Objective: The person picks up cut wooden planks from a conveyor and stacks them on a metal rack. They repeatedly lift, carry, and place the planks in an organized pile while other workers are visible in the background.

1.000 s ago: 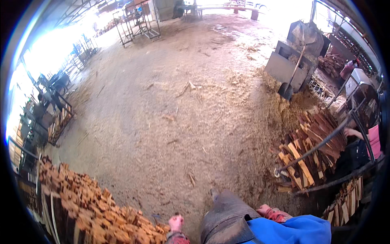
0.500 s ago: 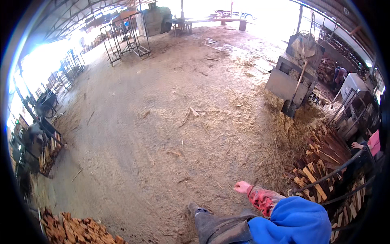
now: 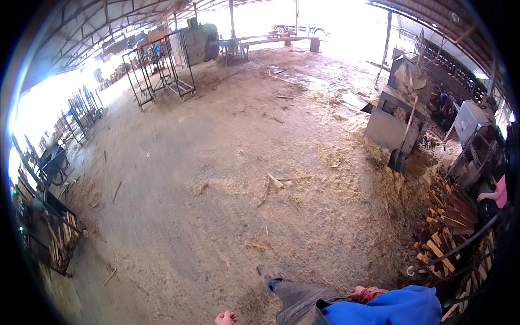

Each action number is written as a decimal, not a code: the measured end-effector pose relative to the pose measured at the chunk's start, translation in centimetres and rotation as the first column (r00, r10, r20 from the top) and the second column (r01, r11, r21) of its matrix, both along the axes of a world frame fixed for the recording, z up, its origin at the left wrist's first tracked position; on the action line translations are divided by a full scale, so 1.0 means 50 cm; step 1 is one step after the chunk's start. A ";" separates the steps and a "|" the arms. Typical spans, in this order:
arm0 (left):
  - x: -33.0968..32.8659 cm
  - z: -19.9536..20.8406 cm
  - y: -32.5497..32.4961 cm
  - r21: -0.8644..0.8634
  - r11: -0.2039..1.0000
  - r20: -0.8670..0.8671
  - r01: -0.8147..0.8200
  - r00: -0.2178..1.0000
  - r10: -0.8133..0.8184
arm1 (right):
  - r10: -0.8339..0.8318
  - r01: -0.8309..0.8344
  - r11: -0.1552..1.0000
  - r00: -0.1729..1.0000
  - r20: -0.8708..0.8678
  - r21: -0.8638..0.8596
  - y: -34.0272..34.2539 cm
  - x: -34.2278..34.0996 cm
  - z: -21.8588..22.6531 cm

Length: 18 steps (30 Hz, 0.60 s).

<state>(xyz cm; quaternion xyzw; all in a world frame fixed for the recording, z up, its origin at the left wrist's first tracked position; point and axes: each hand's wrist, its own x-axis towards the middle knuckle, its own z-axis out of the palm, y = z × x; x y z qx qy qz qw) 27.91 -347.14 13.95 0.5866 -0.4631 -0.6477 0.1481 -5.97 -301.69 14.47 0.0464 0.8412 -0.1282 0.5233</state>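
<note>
At the lower edge, my left hand point(image 3: 226, 318) shows only in part, its fingers curled in and nothing visible in them. It hangs above the dusty floor point(image 3: 189, 260), touching nothing that I can see. A red patterned sleeve point(image 3: 368, 294) on my right arm shows beside my blue garment point(image 3: 384, 309); the right hand itself is hidden. My leg in grey-brown trousers point(image 3: 303, 295) reaches forward, with a dark shoe point(image 3: 274, 284) on the floor.
Split firewood point(image 3: 441, 252) lies at the right beside a curved metal frame point(image 3: 460, 246). A shovel point(image 3: 398, 160) leans on a metal machine point(image 3: 387, 127). Another person's arm point(image 3: 488, 196) shows at far right. Wheeled racks point(image 3: 179, 86) stand far left; a wood-filled cart point(image 3: 62, 244) stands left.
My right hand has dropped out of sight behind the blue garment. My left hand has come into view at the lower edge. The view has shifted, and the woodpile at lower left is gone.
</note>
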 end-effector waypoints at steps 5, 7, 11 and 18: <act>-0.085 0.059 -0.109 0.073 0.997 0.115 0.015 0.993 -0.023 | 0.196 -0.200 0.980 0.972 -0.133 -0.014 -0.250 -0.147 -0.117; -0.009 -0.040 -0.115 -0.098 0.976 0.221 0.194 0.961 -0.169 | 0.346 -0.368 0.922 0.922 -0.173 -0.117 -0.450 -0.223 -0.114; 0.017 -0.153 -0.162 0.464 0.870 0.192 -0.163 0.978 0.081 | 0.492 -0.598 0.781 0.767 -0.412 -0.178 -0.827 -0.360 -0.040; -0.174 -0.027 -0.591 0.251 0.967 0.112 -0.040 0.994 0.012 | 0.418 -0.602 0.722 0.773 -0.478 -0.341 -1.320 -0.410 0.022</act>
